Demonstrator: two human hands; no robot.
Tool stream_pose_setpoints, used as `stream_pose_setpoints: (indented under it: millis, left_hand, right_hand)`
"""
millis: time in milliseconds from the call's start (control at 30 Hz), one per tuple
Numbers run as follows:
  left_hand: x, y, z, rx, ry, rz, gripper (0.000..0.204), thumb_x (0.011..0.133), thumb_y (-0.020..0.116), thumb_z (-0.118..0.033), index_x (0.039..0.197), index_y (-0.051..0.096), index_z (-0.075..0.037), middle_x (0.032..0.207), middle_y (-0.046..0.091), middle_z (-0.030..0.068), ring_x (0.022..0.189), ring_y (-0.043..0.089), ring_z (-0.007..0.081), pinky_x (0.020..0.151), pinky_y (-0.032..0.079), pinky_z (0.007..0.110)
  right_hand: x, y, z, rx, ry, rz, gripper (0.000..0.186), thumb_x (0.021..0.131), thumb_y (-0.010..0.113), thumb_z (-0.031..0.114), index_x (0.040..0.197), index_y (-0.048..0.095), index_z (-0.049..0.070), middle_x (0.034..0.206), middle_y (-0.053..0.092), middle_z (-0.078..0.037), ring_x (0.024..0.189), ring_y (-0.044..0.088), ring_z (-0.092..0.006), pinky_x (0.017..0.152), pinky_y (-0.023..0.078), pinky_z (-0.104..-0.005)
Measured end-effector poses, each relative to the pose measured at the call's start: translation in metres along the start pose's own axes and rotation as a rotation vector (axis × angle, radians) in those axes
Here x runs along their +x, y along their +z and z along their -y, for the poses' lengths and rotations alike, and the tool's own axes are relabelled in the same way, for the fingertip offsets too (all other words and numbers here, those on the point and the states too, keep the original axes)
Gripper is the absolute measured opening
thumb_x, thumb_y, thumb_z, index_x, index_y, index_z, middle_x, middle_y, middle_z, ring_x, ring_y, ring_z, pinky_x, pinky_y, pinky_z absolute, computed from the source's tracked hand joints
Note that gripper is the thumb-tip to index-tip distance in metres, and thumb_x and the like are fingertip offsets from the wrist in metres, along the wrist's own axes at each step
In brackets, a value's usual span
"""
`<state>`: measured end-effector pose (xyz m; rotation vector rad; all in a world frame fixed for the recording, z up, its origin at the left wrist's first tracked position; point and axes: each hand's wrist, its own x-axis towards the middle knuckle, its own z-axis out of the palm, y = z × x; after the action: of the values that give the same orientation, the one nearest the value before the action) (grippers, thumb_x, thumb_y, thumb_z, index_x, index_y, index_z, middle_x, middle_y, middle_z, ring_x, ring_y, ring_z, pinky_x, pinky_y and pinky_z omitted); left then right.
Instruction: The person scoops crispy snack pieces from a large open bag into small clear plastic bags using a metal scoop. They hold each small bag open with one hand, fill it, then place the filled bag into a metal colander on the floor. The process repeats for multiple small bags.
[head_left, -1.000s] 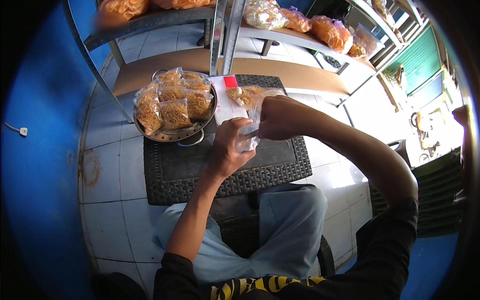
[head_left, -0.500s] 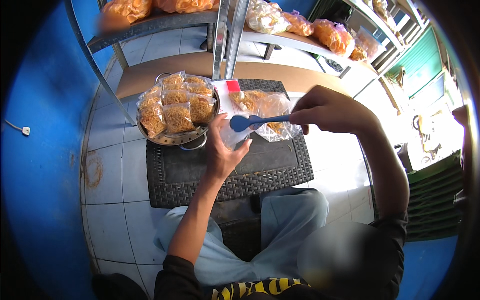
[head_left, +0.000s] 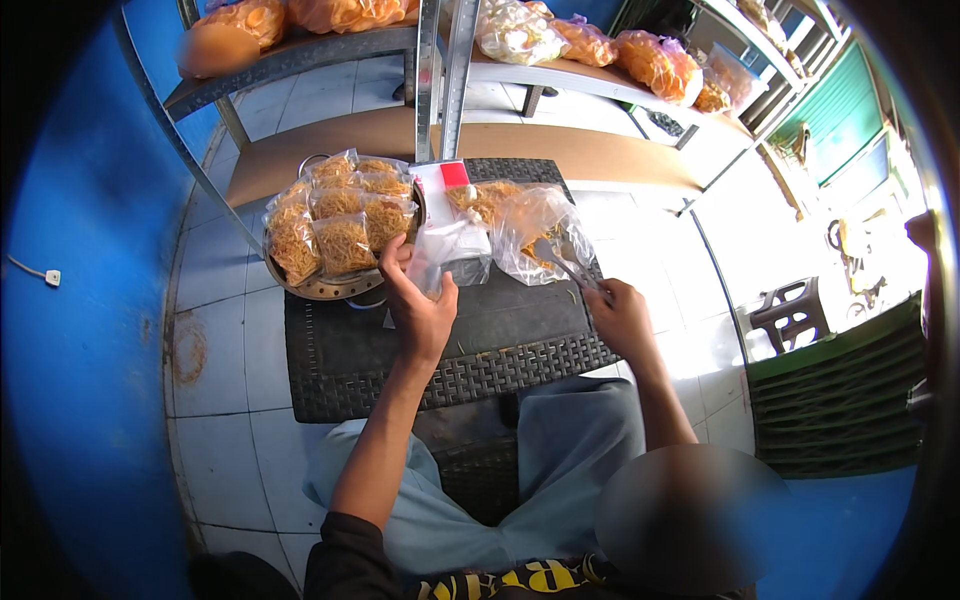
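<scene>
My left hand [head_left: 422, 312] pinches a small clear plastic bag [head_left: 432, 252], holding it up above the dark woven-look table [head_left: 470, 335]. In my right hand [head_left: 622, 318] is the handle of a spoon [head_left: 572, 268]. Its bowl reaches into a large clear plastic bag [head_left: 540, 215] with thin golden snack sticks in it. Close to my left fingers, a round metal steamer pan [head_left: 335, 291] is heaped with several small filled packets [head_left: 344, 245] of the same sticks. How full the small bag is I cannot tell.
A white and red paper or box [head_left: 453, 174] lies between pan and large bag. Beyond the table stand metal-framed shelves [head_left: 580, 157] with several bags of orange and pale snacks [head_left: 655, 65] on the upper boards. A dark plastic stool [head_left: 790, 313] is at the right.
My right hand has come down and toward me, and the spoon has gone from over the small bag into the large bag. My left hand still holds the small bag.
</scene>
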<state>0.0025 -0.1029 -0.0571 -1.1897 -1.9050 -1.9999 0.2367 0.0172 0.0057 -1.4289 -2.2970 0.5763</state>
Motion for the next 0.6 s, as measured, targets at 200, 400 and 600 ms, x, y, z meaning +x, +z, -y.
stream_pose_setpoints:
  millis: [200, 400, 600]
  left_hand:
    - [-0.005, -0.002, -0.012, -0.162, 0.276, -0.001, 0.087, 0.071, 0.074, 0.007, 0.14, 0.021, -0.001, 0.107, 0.048, 0.0141, 0.098, 0.051, 0.0228, 0.089, 0.044, 0.036]
    - [-0.015, -0.002, -0.015, -0.051, 0.138, -0.061, 0.086, 0.069, 0.081, 0.0, 0.136, 0.027, -0.001, 0.108, 0.049, 0.0139, 0.101, 0.05, 0.0224, 0.092, 0.042, 0.038]
    - [-0.004, -0.005, -0.002, -0.033, 0.017, -0.095, 0.076, 0.074, 0.079, -0.002, 0.133, 0.032, -0.001, 0.107, 0.05, 0.0099, 0.098, 0.05, 0.0188, 0.087, 0.042, 0.034]
  right_hand:
    - [0.051, 0.062, 0.017, -0.15, -0.031, -0.04, 0.033, 0.087, 0.06, 0.03, 0.087, 0.064, -0.003, 0.083, 0.067, -0.026, 0.082, 0.066, -0.042, 0.077, 0.051, -0.0499]
    - [0.047, 0.073, 0.029, -0.178, -0.111, -0.141, 0.031, 0.086, 0.061, 0.029, 0.09, 0.064, -0.002, 0.084, 0.068, -0.023, 0.083, 0.067, -0.0401, 0.076, 0.052, -0.0483]
    - [0.042, 0.056, 0.015, -0.212, -0.112, -0.077, 0.026, 0.086, 0.059, 0.026, 0.093, 0.065, 0.001, 0.082, 0.068, -0.022, 0.08, 0.068, -0.0386, 0.073, 0.053, -0.0481]
